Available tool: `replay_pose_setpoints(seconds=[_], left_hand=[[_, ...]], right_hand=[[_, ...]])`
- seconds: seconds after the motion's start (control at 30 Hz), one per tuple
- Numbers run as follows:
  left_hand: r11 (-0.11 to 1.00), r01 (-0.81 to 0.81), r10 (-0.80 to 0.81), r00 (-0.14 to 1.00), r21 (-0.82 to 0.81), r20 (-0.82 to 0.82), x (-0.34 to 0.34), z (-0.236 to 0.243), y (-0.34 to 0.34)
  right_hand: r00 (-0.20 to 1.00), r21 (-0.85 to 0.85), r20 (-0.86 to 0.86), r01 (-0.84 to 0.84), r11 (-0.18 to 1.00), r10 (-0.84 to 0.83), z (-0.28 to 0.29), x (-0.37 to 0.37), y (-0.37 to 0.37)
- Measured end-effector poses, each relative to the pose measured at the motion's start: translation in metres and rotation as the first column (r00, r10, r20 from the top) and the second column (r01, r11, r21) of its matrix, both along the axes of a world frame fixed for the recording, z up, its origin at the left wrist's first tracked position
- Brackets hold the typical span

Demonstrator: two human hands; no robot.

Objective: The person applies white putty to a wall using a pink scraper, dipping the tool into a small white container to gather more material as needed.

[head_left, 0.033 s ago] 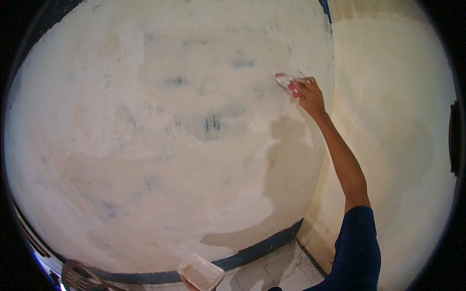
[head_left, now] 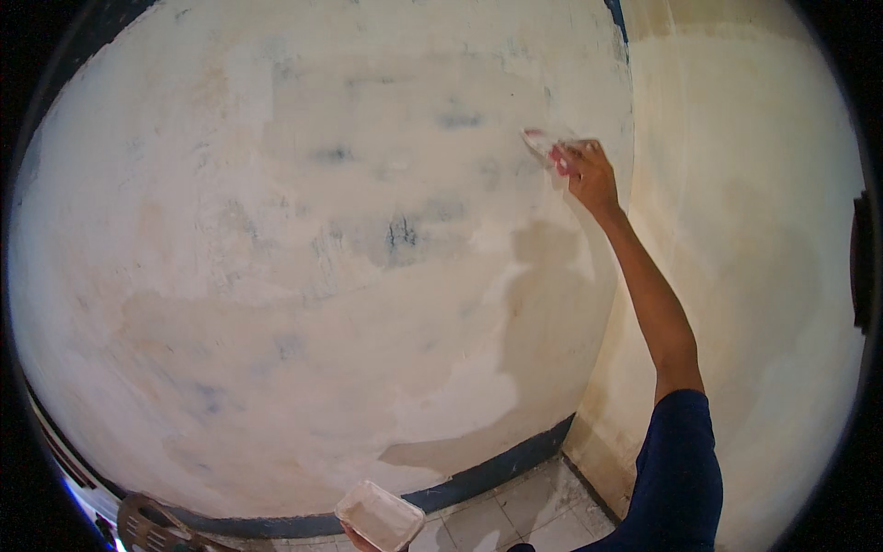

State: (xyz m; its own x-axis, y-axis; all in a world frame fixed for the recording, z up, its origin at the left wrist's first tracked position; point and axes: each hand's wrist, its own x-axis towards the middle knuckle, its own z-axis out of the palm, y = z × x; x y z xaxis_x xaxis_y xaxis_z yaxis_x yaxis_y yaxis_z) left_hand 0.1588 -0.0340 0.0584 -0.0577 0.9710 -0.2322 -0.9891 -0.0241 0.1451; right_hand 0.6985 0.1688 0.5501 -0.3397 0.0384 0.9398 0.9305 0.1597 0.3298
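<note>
At the upper right of the facing wall (head_left: pixel 230 304), my right hand (head_left: pixel 591 175) is closed round a red putty knife (head_left: pixel 559 159) smeared with white. The tool's broad edge lies at the wall surface, pointing up and left. Down at the lower edge, my left hand (head_left: pixel 354 536) grips a shallow white rectangular tray (head_left: pixel 382 515) from its left side; most of that hand is hidden under it. Whitish paste coats the inside of the tray. Pale filler covers much of the wall, with dark bluish patches (head_left: pixel 402 235) showing through.
A second cream wall (head_left: pixel 736 276) meets the first at a corner on the right. Dark skirting (head_left: pixel 501 471) runs above the tiled floor (head_left: pixel 487 524). A brown slatted chair (head_left: pixel 147 524) stands at the lower left. A dark object (head_left: pixel 862 262) is on the far right.
My right hand and the putty knife have shifted slightly upward along the wall. The tray and my left hand have hardly moved.
</note>
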Motion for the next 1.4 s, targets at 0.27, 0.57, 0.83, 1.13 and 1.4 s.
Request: replay_pose_setpoints(seconds=[0.27, 0.57, 0.83, 1.13, 1.4], left_hand=[[0.998, 0.015, -0.014, 1.000, 0.059, -0.018, 0.000, -0.001, -0.002], [0.999, 0.048, -0.049, 0.992, 0.007, 0.115, -0.018, -0.062, 0.021], [0.914, 0.155, -0.307, 0.869, 0.375, 0.388, -0.019, -0.071, 0.020], [1.000, -0.009, 0.009, 1.000, 0.006, -0.023, -0.008, -0.030, 0.002], [0.988, 0.034, -0.050, 0.993, 0.152, 0.107, -0.032, -0.064, 0.010]], right_hand=[[0.965, 0.105, -0.084, 0.258, 0.960, -0.250, 0.050, -0.025, 0.033], [0.978, 0.161, -0.194, 0.114, 0.980, -0.082, 0.030, 0.003, 0.007], [0.969, 0.103, -0.180, 0.190, 0.976, -0.170, 0.085, -0.053, 0.028], [0.986, -0.130, -0.143, -0.105, 0.986, 0.086, -0.075, -0.077, -0.022], [0.985, 0.205, -0.170, 0.032, 0.978, 0.004, 0.106, -0.083, 0.012]])
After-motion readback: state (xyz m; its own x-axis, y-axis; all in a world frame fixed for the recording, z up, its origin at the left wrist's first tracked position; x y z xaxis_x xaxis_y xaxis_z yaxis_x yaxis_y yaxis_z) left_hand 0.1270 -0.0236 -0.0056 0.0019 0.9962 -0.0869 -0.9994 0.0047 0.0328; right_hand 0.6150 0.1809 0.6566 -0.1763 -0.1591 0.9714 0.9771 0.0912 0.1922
